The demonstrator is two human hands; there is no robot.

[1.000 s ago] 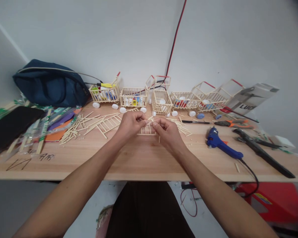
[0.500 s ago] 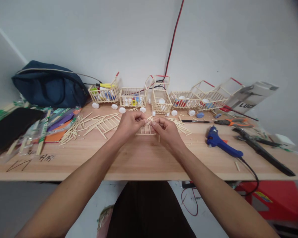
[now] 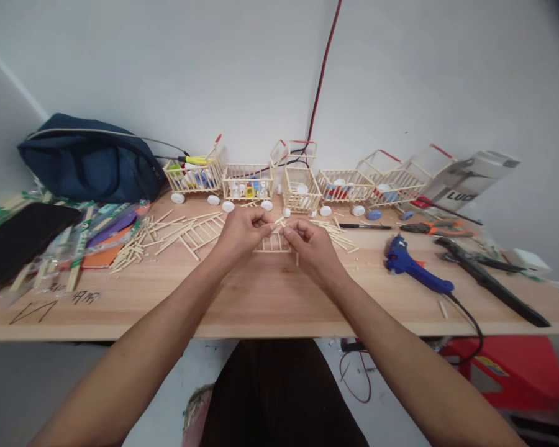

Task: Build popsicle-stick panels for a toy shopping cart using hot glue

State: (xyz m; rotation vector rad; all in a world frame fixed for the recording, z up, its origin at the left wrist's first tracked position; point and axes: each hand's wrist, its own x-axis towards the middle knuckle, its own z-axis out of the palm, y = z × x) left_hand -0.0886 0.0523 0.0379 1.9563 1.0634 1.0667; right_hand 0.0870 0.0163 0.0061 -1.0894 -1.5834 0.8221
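My left hand (image 3: 246, 231) and my right hand (image 3: 310, 241) meet near the middle of the table, fingertips almost touching. Both pinch a thin light wooden stick (image 3: 280, 221) between them. Just under the fingers lies a small ladder-like stick frame (image 3: 272, 243), partly hidden by both hands. Left of my left hand another stick frame (image 3: 200, 234) rests flat beside a pile of loose sticks (image 3: 137, 245). More short sticks lie to the right, behind my right hand.
Several small stick carts (image 3: 302, 191) with wheels line the wall. On the right are a blue glue gun (image 3: 414, 267), orange pliers (image 3: 440, 228) and a black tool (image 3: 494, 282). A blue bag (image 3: 93, 158) and black phone (image 3: 25, 239) are at left.
The whole view has shifted very slightly. Both hands keep nearly the same pose and place on the stick.
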